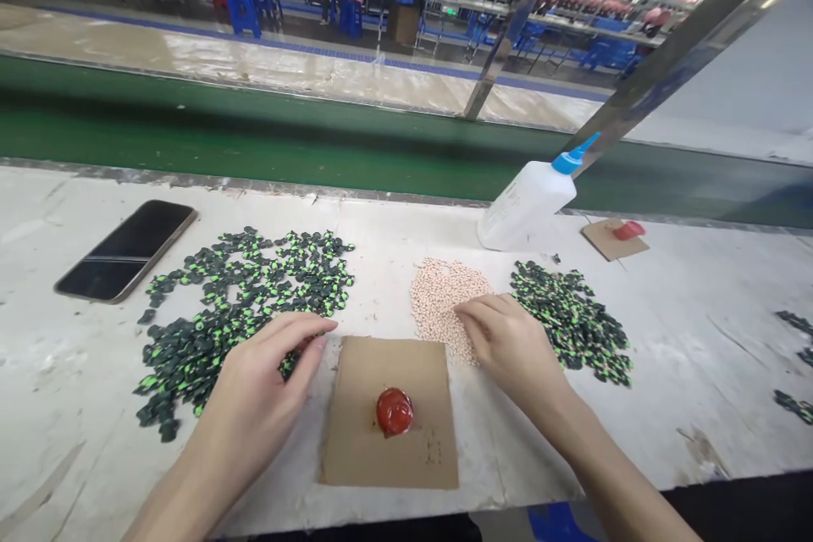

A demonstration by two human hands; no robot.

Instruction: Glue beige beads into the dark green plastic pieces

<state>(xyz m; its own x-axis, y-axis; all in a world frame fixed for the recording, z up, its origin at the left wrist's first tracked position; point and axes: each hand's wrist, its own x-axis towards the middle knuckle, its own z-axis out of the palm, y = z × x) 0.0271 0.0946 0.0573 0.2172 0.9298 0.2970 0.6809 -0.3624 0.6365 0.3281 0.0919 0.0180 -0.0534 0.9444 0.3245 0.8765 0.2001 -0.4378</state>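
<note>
Left hand: the left hand (267, 377) lies palm down at the inner edge of the big heap of dark green pieces (235, 305), fingers close together and curled onto a few pieces; whether it pinches one, I cannot tell.
Right hand: the right hand (508, 347) rests on the near right edge of the pile of pale pink beads (445, 298), fingers drawn narrow and pointing left, tips touching the beads; a held bead cannot be made out.
Card: a brown cardboard square (390, 415) lies flat between the two hands, its near edge close to the table's front edge; its left edge is just beside the left hand's fingertips.
Red blob: a glossy red blob (395, 411) sits near the middle of the card, apart from both hands.
Second heap: a smaller heap of dark green pieces (575, 322) lies just right of the right hand, touching its back.
Bottle: a white squeeze bottle (530, 199) with a blue nozzle leans tilted at the table's far edge, behind the beads.
Far card: a small card with a red cap (628, 230) lies right of the bottle.
Phone: a phone (127, 250) lies face up far left, well apart from the heap.
Table: the white table (699, 356) is bare to the right of the smaller heap and along the front left.
Belt: a green belt (254, 135) runs beyond the far edge.
</note>
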